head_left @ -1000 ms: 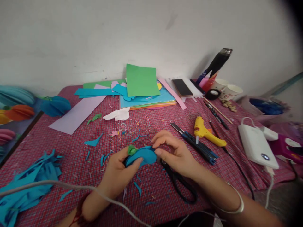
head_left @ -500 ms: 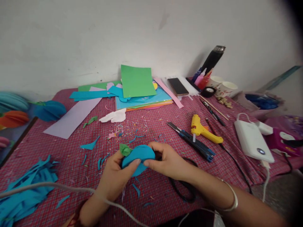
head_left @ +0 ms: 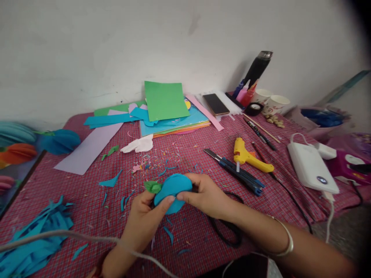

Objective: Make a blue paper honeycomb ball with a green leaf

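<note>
A rounded blue paper piece (head_left: 175, 185) made of stacked layers is held low over the table, with a green paper leaf (head_left: 153, 187) at its left end. My left hand (head_left: 146, 216) grips its lower left side, thumb on the front. My right hand (head_left: 203, 193) pinches the right edge between thumb and fingers. Both thumbtips nearly meet at the middle of the piece. Thin blue offcuts (head_left: 168, 234) lie below and left of it, and a blue utility knife (head_left: 237, 172) lies to the right.
Beyond the knife are a yellow glue gun (head_left: 252, 160) and a white power bank (head_left: 313, 168). Coloured paper sheets (head_left: 165, 100) are stacked at the back. A pale cable (head_left: 72, 234) crosses the lower left over a blue strip pile (head_left: 37, 243). Cups and a bottle stand back right.
The blue piece has turned slightly and moved a little to the right in my hands, and the leaf now shows more fully. The camera view has shifted slightly.
</note>
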The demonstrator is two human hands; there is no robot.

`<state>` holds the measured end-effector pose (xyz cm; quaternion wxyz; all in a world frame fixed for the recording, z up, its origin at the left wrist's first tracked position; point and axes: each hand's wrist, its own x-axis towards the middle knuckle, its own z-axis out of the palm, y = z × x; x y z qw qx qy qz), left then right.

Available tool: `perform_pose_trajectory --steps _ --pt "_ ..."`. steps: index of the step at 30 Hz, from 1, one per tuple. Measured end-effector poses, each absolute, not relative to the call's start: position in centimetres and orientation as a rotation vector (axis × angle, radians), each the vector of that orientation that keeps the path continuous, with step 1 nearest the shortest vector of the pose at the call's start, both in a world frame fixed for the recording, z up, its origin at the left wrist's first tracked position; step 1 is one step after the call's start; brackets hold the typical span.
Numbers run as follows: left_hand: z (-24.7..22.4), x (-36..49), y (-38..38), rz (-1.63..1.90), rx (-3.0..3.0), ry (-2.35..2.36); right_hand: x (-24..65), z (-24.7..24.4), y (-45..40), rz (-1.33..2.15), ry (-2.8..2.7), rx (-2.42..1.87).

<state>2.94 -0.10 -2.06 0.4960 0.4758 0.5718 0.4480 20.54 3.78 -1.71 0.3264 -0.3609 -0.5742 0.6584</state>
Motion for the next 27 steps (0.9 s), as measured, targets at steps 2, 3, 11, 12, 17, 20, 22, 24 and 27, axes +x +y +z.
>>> perform_pose_trajectory --steps 2,3,11,12,17,20,22,24,27 --pt "-1.9 2.9 0.1 1.067 1.157 1.335 20.6 -1.8 3.7 1.632 -1.596 -0.986" --pt "-1.8 2.7 0.2 1.052 1.184 1.307 20.7 -1.9 3.7 1.572 -1.666 -1.014" --pt "-1.9 1.9 0.4 1.125 1.118 1.197 20.9 -1.7 3.7 1.54 -1.784 -1.034" --pt "-1.9 2.0 0.4 1.148 1.035 1.195 20.9 -1.7 3.8 1.547 -1.748 -1.035" --pt "-1.7 2.6 0.5 1.157 0.723 1.244 20.8 -1.8 4.0 1.498 -1.683 -0.993" --pt "-1.7 2.8 0.5 1.08 0.716 1.256 20.8 -1.9 4.0 1.439 -1.73 -0.967" --pt "-1.9 2.9 0.5 1.064 0.735 1.265 20.8 -2.1 4.1 1.407 -1.763 -0.956" --pt "-2.0 2.8 0.6 1.068 0.737 1.282 20.9 -2.1 4.2 1.395 -1.775 -0.944" --pt "-2.1 2.4 0.8 1.043 0.736 1.314 21.0 -2.1 4.2 1.377 -1.806 -0.904"
